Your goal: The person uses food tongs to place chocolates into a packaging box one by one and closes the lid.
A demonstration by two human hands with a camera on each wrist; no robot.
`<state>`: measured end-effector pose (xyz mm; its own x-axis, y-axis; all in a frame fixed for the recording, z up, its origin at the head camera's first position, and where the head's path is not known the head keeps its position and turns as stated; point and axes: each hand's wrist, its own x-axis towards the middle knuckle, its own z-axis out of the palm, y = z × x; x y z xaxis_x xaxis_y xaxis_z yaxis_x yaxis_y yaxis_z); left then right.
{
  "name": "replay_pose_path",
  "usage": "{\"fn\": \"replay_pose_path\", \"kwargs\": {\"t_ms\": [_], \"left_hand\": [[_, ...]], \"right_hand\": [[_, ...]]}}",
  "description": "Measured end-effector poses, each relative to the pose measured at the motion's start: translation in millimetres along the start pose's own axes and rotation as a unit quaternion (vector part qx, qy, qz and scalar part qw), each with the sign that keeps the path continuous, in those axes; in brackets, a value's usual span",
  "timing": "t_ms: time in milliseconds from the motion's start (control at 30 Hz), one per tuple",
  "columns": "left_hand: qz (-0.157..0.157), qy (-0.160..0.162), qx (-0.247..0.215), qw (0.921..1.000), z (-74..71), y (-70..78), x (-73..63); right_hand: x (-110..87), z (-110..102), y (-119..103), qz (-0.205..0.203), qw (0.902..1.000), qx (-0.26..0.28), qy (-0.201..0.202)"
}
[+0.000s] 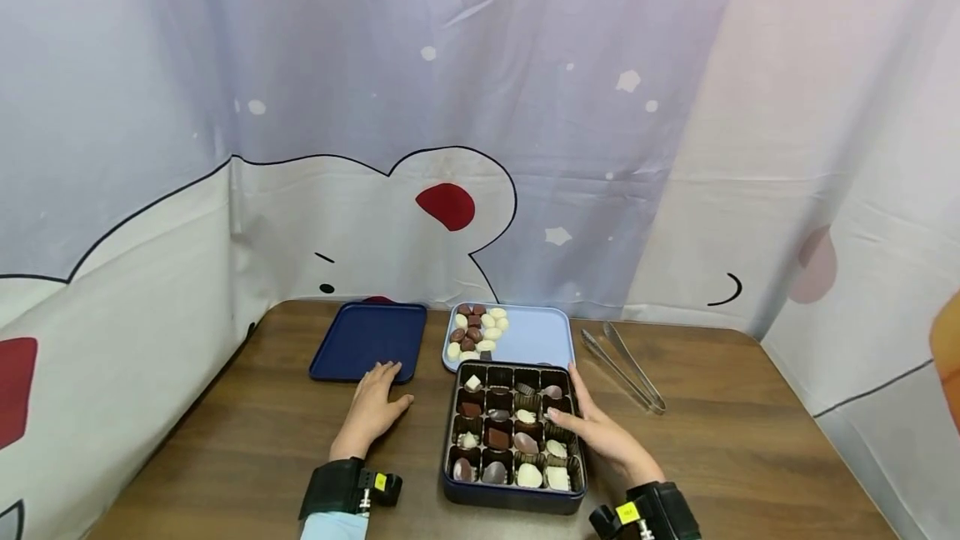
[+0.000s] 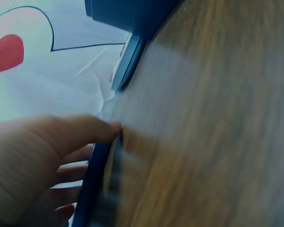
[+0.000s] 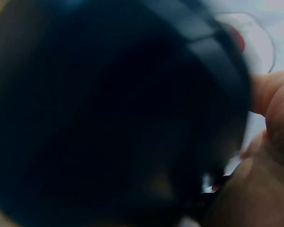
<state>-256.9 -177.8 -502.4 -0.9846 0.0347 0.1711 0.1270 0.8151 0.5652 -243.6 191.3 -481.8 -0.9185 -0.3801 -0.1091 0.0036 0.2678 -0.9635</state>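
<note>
A dark chocolate box with a gridded insert stands on the table, brown, white and pinkish chocolates in its compartments. My right hand holds the box's right side, its thumb over the rim and its fingers along the outside. In the right wrist view the dark box wall hides most of the scene. To the left, my left hand lies at the near edge of a flat navy lid, fingers extended over it and thumb spread. The left wrist view shows that lid edge-on beside the fingers.
Behind the box lies a light blue tray, with brown and white chocolates on its left part. Metal tongs rest to its right. A printed curtain hangs along the table's far edge.
</note>
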Motion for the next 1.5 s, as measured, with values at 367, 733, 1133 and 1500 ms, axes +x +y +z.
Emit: {"fn": "replay_pose_path", "kwargs": {"t_ms": [367,733,1133,1500], "left_hand": [[0.014,0.03,0.091,0.9953,0.8,12.6,5.2],[0.087,0.191,0.109,0.9717,-24.1,30.8,0.1],[0.082,0.379,-0.609,0.692,-102.6,119.9,-40.3],[-0.024,0.188,-0.754,0.6289,-61.5,177.1,-55.8]], "right_hand": [[1.6,10,17,-0.023,0.9991,-0.006,0.035],[5.1,14,16,-0.023,0.9993,-0.006,0.028],[2.6,8,2,-0.043,0.9907,-0.093,0.09],[-30.7,32,-74,-0.145,0.9609,0.235,-0.019]]}}
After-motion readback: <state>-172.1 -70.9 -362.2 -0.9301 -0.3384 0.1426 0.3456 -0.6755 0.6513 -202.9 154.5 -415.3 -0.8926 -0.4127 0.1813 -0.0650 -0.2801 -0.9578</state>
